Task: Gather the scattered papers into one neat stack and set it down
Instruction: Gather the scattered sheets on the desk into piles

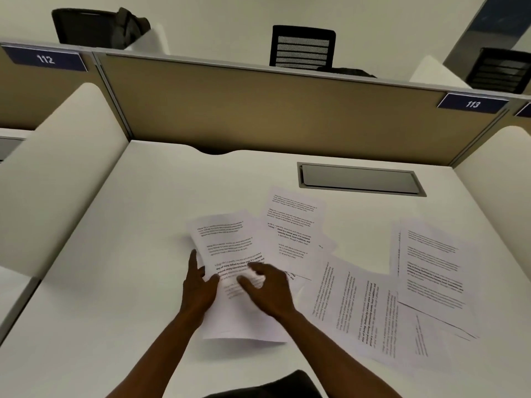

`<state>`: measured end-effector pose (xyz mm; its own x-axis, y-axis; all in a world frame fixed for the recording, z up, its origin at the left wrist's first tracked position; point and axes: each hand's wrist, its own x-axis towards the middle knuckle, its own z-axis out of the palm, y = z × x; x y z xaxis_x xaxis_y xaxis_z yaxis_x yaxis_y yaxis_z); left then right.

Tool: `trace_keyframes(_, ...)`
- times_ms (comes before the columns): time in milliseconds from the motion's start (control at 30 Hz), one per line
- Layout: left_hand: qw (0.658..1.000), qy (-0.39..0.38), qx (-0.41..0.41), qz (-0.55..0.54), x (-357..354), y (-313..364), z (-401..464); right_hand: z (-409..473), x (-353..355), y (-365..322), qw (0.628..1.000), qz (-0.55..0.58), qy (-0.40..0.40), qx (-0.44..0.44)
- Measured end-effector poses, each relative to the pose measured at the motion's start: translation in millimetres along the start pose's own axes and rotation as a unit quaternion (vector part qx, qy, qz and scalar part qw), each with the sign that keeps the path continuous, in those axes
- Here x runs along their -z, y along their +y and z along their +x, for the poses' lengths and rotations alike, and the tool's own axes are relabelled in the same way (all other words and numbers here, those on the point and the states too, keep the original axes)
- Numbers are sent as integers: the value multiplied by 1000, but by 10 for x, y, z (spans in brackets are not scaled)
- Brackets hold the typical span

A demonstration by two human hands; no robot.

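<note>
Several printed white sheets lie spread on the white desk (115, 282). My left hand (198, 285) grips the left edge of a small paper stack (230, 242), thumb on top, and the stack's near end is slightly raised. My right hand (270, 291) lies on that stack with bent fingers and seems to pinch the top sheet; blur hides the detail. To the right of the stack lie one upright sheet (290, 225), a sideways sheet (353, 308), and overlapping sheets (434, 262) at the far right, with another sheet (431, 340) under them.
A grey cable-port lid (359, 179) is set into the desk behind the papers. A tan partition (258, 110) closes the back and white side dividers (57, 173) flank the desk. A dark chair edge (273, 386) shows at the bottom.
</note>
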<state>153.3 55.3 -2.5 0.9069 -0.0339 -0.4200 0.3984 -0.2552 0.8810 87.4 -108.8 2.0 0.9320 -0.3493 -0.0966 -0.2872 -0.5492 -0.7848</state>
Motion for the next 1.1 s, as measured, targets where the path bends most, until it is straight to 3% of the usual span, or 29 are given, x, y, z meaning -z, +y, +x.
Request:
trace_keyframes(67, 999, -35, -14, -18, 24, 144, 11, 98, 164, 62, 994, 44, 76, -64)
trace_keyframes(133, 995, -82, -52, -22, 36, 341, -22, 209, 362, 138, 978, 103, 99, -149)
trace_keyframes(233, 974, -181, -114, -77, 21, 710, -113, 344, 647, 227, 931, 251, 2, -265)
trace_keyframes(300, 950, -259, -117, -132, -29, 931, -116, 380, 768, 268, 877, 371, -70, -296)
trace_keyframes(400, 914, -342, -80, -201, -140, 1123, -13, 367, 884, 324, 802, 507, -141, -283)
trace_keyframes(467, 908, -357, -50, -213, -199, 1113, 95, 342, 936, 372, 768, 566, -161, -252)
trace_keyframes(600, 945, -298, 3, -132, -285, 878, 260, 285, 991, 536, 790, 570, -99, -206)
trace_keyframes(733, 953, -295, 32, -57, -374, 578, 218, 166, 999, 690, 827, 496, -49, -258)
trace_keyframes(833, 957, -289, 22, -20, -447, 454, 165, 77, 1021, 826, 818, 505, -41, -274)
trace_keyframes(933, 946, -317, 43, -55, -513, 444, 191, 20, 1080, 856, 796, 532, -52, -284)
trace_keyframes(1033, 935, -347, 54, -55, -582, 488, 268, 1, 1112, 884, 851, 428, -33, -303)
trace_keyframes(1100, 936, -348, 40, -13, -667, 525, 364, 8, 1141, 974, 865, 408, -16, -292)
